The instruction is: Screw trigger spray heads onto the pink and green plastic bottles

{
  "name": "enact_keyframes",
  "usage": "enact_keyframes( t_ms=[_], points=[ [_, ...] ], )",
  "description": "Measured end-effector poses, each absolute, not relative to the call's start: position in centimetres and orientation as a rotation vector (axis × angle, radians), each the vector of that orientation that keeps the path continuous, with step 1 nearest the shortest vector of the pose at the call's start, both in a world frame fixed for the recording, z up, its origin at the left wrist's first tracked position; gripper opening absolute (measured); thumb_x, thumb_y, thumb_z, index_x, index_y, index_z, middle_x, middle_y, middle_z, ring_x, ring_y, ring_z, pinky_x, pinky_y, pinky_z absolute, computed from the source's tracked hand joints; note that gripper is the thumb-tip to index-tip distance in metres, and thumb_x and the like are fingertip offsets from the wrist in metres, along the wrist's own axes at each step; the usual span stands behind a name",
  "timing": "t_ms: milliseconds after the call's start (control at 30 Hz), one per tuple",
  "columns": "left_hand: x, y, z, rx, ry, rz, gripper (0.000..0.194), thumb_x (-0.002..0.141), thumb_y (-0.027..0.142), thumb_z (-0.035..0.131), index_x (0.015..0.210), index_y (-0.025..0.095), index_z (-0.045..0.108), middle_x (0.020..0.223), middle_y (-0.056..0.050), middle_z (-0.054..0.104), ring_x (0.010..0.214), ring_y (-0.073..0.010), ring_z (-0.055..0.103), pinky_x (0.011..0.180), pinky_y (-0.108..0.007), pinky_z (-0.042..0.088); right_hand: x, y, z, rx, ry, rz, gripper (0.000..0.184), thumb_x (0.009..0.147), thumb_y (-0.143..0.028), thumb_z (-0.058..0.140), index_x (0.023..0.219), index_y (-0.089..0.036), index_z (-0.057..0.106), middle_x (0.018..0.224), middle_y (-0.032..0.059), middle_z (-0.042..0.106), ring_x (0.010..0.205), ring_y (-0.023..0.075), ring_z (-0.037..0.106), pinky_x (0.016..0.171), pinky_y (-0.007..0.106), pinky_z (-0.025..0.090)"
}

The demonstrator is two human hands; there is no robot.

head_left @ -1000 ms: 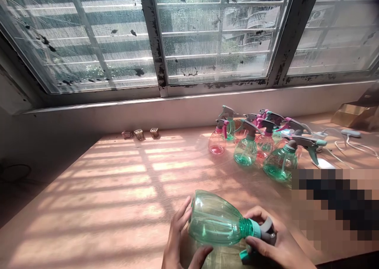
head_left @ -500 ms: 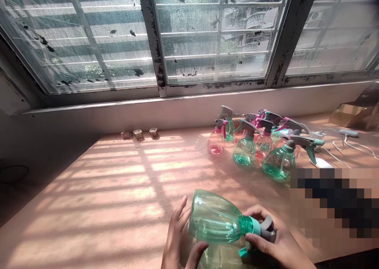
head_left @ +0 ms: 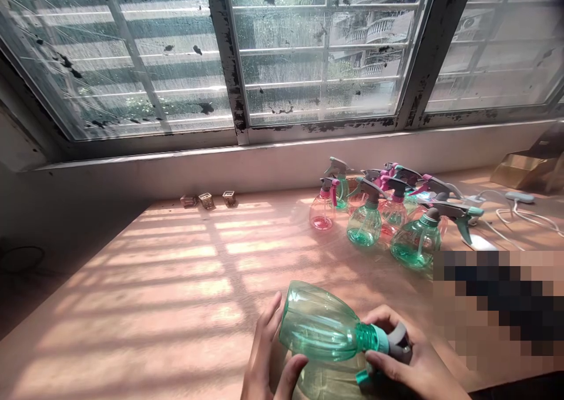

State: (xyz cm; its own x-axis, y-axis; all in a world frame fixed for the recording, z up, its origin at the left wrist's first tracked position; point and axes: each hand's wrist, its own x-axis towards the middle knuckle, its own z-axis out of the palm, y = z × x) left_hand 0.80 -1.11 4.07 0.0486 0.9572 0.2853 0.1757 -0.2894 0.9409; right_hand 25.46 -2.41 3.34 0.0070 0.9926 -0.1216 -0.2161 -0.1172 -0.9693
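A clear green spray bottle lies tilted on its side in the air at the front of the table, base to the left. My right hand is closed around its grey and teal spray head at the neck. Close against the base is my left hand, with fingers stretched out and thumb apart. The thumb tip is at the bottle's lower edge; whether the fingers press on it I cannot tell. Below the bottle shows a greenish patch, either its shadow or another clear thing.
Several green and pink spray bottles stand at the back right of the wooden table. Three small boxlike things sit near the wall. White cables and a brown box are far right. A blurred block covers the right edge.
My left hand has shifted slightly to the right, closer to the bottle's base. The bottle and my right hand have hardly moved.
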Motion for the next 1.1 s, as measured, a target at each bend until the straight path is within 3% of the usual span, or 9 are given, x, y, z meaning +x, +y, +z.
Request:
enact_keyframes(
  t_ms=[133, 300, 400, 567, 633, 767, 933, 1100],
  points=[
    [0.7, -0.8, 3.2, 1.613, 1.112, 1.332, 0.048, 0.101, 0.049, 0.057, 0.148, 0.037, 0.056, 0.166, -0.006, 0.044, 0.153, -0.0358, 0.042, 0.128, -0.053, 0.031, 25.4, -2.3, 4.1, -1.055, -0.906, 1.424, 0.050, 0.066, -0.054, 0.096, 0.093, -0.020, 0.070, 0.069, -0.0031, 0.065, 0.058, 0.0148, 0.061, 0.054, 0.027, 0.052],
    [0.4, -0.6, 2.5, 1.543, 1.036, 1.345, 0.079, 0.080, 0.065, 0.080, 0.147, 0.032, 0.056, 0.162, -0.012, 0.050, 0.150, -0.0438, 0.045, 0.126, -0.058, 0.033, 25.3, -2.5, 3.8, -1.138, -0.972, 1.390, 0.049, 0.065, -0.053, 0.096, 0.091, -0.020, 0.071, 0.070, -0.0024, 0.066, 0.062, 0.0171, 0.063, 0.058, 0.031, 0.055],
    [0.4, -0.7, 3.0, 1.523, 1.055, 1.346, 0.066, 0.088, 0.067, 0.070, 0.144, 0.033, 0.059, 0.162, -0.011, 0.049, 0.146, -0.0411, 0.050, 0.128, -0.058, 0.030, 25.2, -2.6, 3.6, -1.154, -0.970, 1.374, 0.048, 0.064, -0.052, 0.096, 0.090, -0.021, 0.071, 0.073, -0.0027, 0.065, 0.064, 0.0172, 0.063, 0.059, 0.031, 0.056],
    [0.6, -0.7, 3.3, 1.588, 1.162, 1.350, 0.044, 0.098, 0.049, 0.064, 0.141, 0.038, 0.063, 0.162, -0.005, 0.049, 0.153, -0.0356, 0.042, 0.128, -0.051, 0.031, 25.4, -2.4, 4.0, -1.076, -0.926, 1.391, 0.048, 0.066, -0.054, 0.095, 0.092, -0.022, 0.072, 0.069, -0.0037, 0.064, 0.059, 0.0165, 0.062, 0.057, 0.029, 0.053],
    [0.8, -0.7, 3.0, 1.603, 1.151, 1.377, 0.044, 0.097, 0.047, 0.067, 0.140, 0.039, 0.063, 0.162, -0.006, 0.049, 0.152, -0.0361, 0.042, 0.128, -0.052, 0.031, 25.4, -2.3, 4.2, -1.066, -0.938, 1.397, 0.047, 0.068, -0.055, 0.093, 0.092, -0.021, 0.072, 0.069, -0.0023, 0.066, 0.060, 0.0175, 0.063, 0.056, 0.029, 0.052],
    [1.1, -0.8, 2.8, 1.556, 1.034, 1.427, 0.069, 0.081, 0.064, 0.079, 0.139, 0.034, 0.060, 0.163, -0.012, 0.045, 0.149, -0.0428, 0.047, 0.126, -0.058, 0.032, 25.3, -2.4, 3.9, -1.097, -0.947, 1.387, 0.047, 0.069, -0.053, 0.094, 0.093, -0.020, 0.071, 0.069, -0.0020, 0.067, 0.061, 0.0185, 0.065, 0.060, 0.032, 0.055],
    [0.9, -0.8, 3.6, 1.427, 1.048, 1.395, 0.046, 0.092, 0.061, 0.069, 0.127, 0.032, 0.068, 0.160, -0.010, 0.051, 0.148, -0.0394, 0.049, 0.121, -0.051, 0.043, 25.2, -2.6, 3.3, -1.112, -0.946, 1.403, 0.047, 0.067, -0.052, 0.096, 0.093, -0.021, 0.072, 0.073, -0.0031, 0.065, 0.064, 0.0163, 0.061, 0.059, 0.031, 0.058],
    [0.7, -0.8, 3.3, 1.506, 1.133, 1.408, 0.042, 0.095, 0.054, 0.069, 0.133, 0.037, 0.068, 0.158, -0.005, 0.053, 0.149, -0.0351, 0.048, 0.124, -0.046, 0.041, 25.4, -2.3, 3.7, -1.099, -0.921, 1.381, 0.047, 0.069, -0.054, 0.094, 0.094, -0.020, 0.072, 0.068, -0.0032, 0.065, 0.060, 0.0162, 0.063, 0.058, 0.030, 0.057]
  ],
)
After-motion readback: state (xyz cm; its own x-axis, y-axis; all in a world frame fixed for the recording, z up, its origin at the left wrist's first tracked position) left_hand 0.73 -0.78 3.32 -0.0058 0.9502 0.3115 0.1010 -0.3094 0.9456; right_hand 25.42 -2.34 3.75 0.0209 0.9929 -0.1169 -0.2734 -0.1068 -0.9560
